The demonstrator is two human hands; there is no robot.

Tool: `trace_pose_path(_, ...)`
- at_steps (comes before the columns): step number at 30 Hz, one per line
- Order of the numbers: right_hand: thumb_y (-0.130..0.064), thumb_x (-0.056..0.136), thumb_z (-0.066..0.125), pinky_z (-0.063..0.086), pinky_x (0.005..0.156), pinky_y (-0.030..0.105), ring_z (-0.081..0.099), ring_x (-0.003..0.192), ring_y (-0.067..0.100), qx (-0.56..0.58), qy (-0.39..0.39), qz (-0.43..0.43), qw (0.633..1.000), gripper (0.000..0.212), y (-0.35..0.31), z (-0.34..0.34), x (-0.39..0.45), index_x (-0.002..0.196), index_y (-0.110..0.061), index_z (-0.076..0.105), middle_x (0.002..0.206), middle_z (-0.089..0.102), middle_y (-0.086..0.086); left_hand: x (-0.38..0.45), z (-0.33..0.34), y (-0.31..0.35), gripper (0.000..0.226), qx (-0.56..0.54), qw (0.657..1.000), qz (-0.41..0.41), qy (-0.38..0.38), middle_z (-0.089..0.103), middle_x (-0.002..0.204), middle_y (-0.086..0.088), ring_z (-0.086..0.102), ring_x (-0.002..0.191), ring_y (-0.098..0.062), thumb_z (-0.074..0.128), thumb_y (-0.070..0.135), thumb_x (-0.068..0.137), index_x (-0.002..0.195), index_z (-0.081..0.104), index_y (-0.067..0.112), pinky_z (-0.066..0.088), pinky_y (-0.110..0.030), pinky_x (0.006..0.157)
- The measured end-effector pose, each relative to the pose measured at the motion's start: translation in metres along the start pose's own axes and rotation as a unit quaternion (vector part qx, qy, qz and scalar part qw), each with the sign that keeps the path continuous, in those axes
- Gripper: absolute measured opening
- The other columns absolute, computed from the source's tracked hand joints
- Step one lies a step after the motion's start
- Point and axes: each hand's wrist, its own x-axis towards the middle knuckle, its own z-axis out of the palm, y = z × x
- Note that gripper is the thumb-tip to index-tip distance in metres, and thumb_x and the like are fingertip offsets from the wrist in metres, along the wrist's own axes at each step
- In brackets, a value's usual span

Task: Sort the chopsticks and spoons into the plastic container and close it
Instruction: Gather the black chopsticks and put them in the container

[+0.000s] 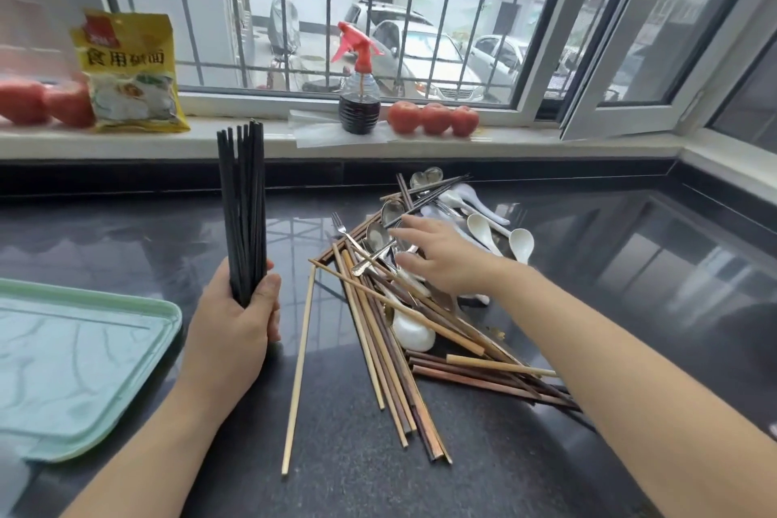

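My left hand (pixel 235 324) grips an upright bundle of black chopsticks (pixel 243 206) above the dark counter. To its right lies a mixed pile: brown and pale wooden chopsticks (pixel 395 370), metal spoons (pixel 378 236), a fork (pixel 338 223) and white ceramic spoons (pixel 500 233). My right hand (pixel 441 254) reaches over the pile with fingers spread and straight, fingertips touching the metal spoons. A pale green plastic lid (pixel 75 362) lies flat at the left edge. One pale chopstick (pixel 299 370) lies apart between the hands.
On the windowsill stand a yellow food packet (pixel 130 71), tomatoes (pixel 433 118), more tomatoes at far left (pixel 42 103) and a red-topped spray bottle (pixel 359 97) of dark liquid. The glossy black counter (pixel 630 265) extends right into a corner.
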Motion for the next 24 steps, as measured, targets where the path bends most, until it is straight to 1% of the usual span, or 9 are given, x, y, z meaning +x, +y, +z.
trace_pose_path(3,-0.058,0.104,0.035,0.002,0.125,0.044,-0.001,0.156,0.018,-0.055,-0.041,0.003,0.998,0.056,0.004,0.008,0.01,0.156,-0.037,0.032,0.169,0.013,-0.004,-0.001,-0.002,0.002,0.008,-0.017,1.0,-0.012,0.007,0.053,0.058,0.002,0.05,0.051,-0.019,0.056,0.015,0.104,0.097,0.055,0.02,0.045,-0.038,0.059)
trace_pose_path(6,-0.055,0.104,0.039,0.006,0.124,0.038,0.008,0.156,0.018,-0.07,-0.026,0.026,0.997,0.056,0.025,-0.002,-0.002,0.154,-0.03,0.038,0.167,0.021,-0.001,0.0,-0.004,0.001,0.009,-0.025,1.0,-0.017,0.006,0.052,0.059,0.003,0.05,0.052,-0.02,0.056,0.014,0.104,0.097,0.055,0.02,0.045,-0.039,0.056)
trace_pose_path(10,-0.051,0.103,0.047,0.007,0.122,0.032,0.013,0.154,0.019,-0.094,-0.036,0.082,0.991,0.056,0.064,-0.015,-0.026,0.151,-0.023,0.044,0.165,0.027,0.001,0.001,-0.002,0.002,0.008,-0.009,1.0,-0.013,0.003,0.052,0.056,0.002,0.049,0.049,-0.017,0.055,0.015,0.105,0.097,0.053,0.018,0.045,-0.026,0.05)
trace_pose_path(12,-0.048,0.102,0.05,0.009,0.122,0.032,0.017,0.153,0.02,-0.097,-0.027,0.098,0.99,0.052,0.082,-0.02,-0.033,0.147,-0.022,0.05,0.163,0.032,0.001,0.001,-0.001,0.001,0.007,-0.007,1.0,-0.012,0.003,0.052,0.057,0.002,0.049,0.05,-0.017,0.055,0.016,0.104,0.098,0.054,0.018,0.045,-0.025,0.05)
trace_pose_path(15,-0.035,0.102,0.054,0.016,0.119,0.032,0.025,0.149,0.019,-0.051,-0.005,0.119,0.992,0.039,0.101,-0.025,-0.041,0.138,-0.02,0.06,0.158,0.041,-0.001,0.001,0.0,0.0,0.008,-0.004,1.0,-0.014,0.001,0.053,0.058,0.001,0.05,0.051,-0.017,0.055,0.018,0.104,0.097,0.054,0.022,0.045,-0.031,0.054)
trace_pose_path(17,-0.029,0.1,0.053,0.022,0.12,0.036,0.041,0.14,0.022,-0.046,0.014,0.129,0.99,0.026,0.113,-0.027,-0.042,0.12,-0.026,0.069,0.147,0.053,-0.004,0.001,0.0,0.001,0.01,-0.01,1.0,-0.015,0.0,0.053,0.058,0.002,0.049,0.051,-0.017,0.055,0.018,0.104,0.096,0.054,0.022,0.045,-0.033,0.055)
trace_pose_path(19,-0.025,0.098,0.048,0.016,0.122,0.046,0.052,0.129,0.023,-0.058,0.018,0.149,0.987,0.026,0.123,-0.029,-0.039,0.106,-0.031,0.072,0.136,0.061,-0.006,0.001,-0.001,0.001,0.01,-0.012,1.0,-0.015,0.0,0.053,0.057,0.002,0.05,0.051,-0.017,0.055,0.017,0.104,0.095,0.054,0.023,0.045,-0.033,0.055)
trace_pose_path(21,-0.019,0.098,0.045,0.011,0.124,0.046,0.055,0.124,0.02,-0.047,0.041,0.172,0.983,0.031,0.13,-0.031,-0.037,0.104,-0.028,0.074,0.128,0.066,-0.006,0.001,-0.001,0.0,0.011,-0.013,1.0,-0.015,0.002,0.053,0.057,0.003,0.05,0.051,-0.016,0.056,0.018,0.104,0.095,0.054,0.024,0.045,-0.03,0.054)
trace_pose_path(24,-0.012,0.097,0.045,0.04,0.107,0.039,0.058,0.12,0.026,-0.029,0.126,0.198,0.972,0.032,0.133,-0.036,-0.037,0.106,-0.021,0.075,0.122,0.068,0.002,0.002,-0.001,-0.001,0.012,-0.016,1.0,-0.016,0.007,0.052,0.056,0.004,0.049,0.05,-0.015,0.056,0.017,0.104,0.095,0.055,0.023,0.045,-0.023,0.05)
